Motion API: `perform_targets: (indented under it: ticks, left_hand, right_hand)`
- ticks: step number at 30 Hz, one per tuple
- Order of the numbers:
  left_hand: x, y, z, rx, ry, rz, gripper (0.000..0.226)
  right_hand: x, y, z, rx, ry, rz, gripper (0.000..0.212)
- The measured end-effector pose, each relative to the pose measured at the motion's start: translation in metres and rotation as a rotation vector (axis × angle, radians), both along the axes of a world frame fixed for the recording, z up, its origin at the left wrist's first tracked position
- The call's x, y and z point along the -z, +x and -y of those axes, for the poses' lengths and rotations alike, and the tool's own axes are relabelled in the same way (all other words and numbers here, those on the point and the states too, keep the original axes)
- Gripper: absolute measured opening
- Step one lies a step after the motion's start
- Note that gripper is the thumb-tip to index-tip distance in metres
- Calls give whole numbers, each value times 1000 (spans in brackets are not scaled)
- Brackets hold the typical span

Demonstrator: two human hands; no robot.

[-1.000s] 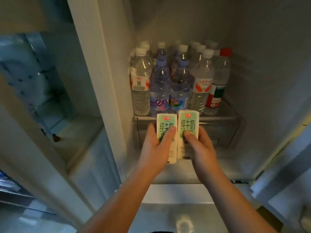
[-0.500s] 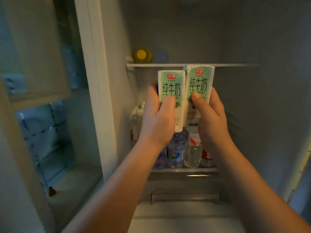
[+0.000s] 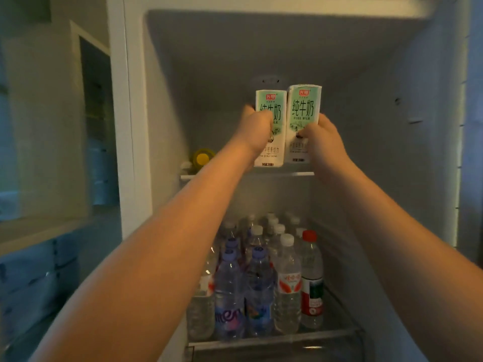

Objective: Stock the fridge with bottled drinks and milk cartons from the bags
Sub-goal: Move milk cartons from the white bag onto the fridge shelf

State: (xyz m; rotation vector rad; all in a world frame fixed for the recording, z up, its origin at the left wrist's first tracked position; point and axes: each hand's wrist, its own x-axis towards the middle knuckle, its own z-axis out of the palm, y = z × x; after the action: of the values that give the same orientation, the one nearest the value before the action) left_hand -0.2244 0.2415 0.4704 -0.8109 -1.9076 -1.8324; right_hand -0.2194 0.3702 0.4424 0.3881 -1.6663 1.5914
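Two green-and-white cardboard milk cartons [image 3: 304, 105] stand upright, touching, at the front edge of the upper glass fridge shelf [image 3: 287, 174]; the left hand [image 3: 254, 129] wraps one, the right hand [image 3: 322, 137] grips the other.

green-and-white milk cartons [image 3: 287, 121], red-capped bottle [image 3: 311, 278], purple-capped bottles [image 3: 243, 291]

left hand [image 3: 257, 129] grips milk carton [image 3: 270, 105] | right hand [image 3: 322, 137] grips second carton [image 3: 303, 105] — touching, upright — above upper shelf [image 3: 285, 174]

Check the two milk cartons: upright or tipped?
Upright: left carton and right carton both vertical, labels reading level, gripped by left hand and right hand.
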Motion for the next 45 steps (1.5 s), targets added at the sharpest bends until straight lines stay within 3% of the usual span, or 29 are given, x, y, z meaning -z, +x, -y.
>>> perform_targets:
  ticks: [4, 11, 13, 16, 19, 25, 29, 34, 40, 45]
  left_hand:
    - [-12, -25, -21, -43, -87, 102, 39]
    - [-14, -62, -24, -55, -187, 199, 42]
    - [-21, -65, -20, -112, -328, 152, 46]
    - [-34, -65, -14, -247, -666, 4, 71]
    - [-45, -67, -9, -411, -942, -116, 63]
    - [-61, -104, -13, -520, -1163, -152, 63]
    - [-69, -134, -22, -560, -1303, -184, 68]
    - [-74, -180, -28, -646, -1402, -231, 72]
    - [-78, -229, -24, -658, -1454, -256, 70]
    - [-82, -271, -24, -688, -1515, -261, 75]
  right_hand:
    - [-9, -25, -19, 12, 38, 122, 36]
    - [-9, -49, -40, -78, 306, 318, 34]
    - [-12, -56, -47, -57, 430, 369, 38]
    - [-16, -64, -58, 29, 571, 477, 32]
    - [-19, -72, -62, 128, 680, 555, 23]
    - [-27, -103, -51, 275, 736, 607, 31]
    - [-34, -133, -42, 302, 757, 648, 23]
    - [-44, -175, -33, 326, 806, 720, 24]
    - [-57, -216, -32, 301, 888, 817, 46]
    - [-72, -231, -28, 388, 1109, 827, 44]
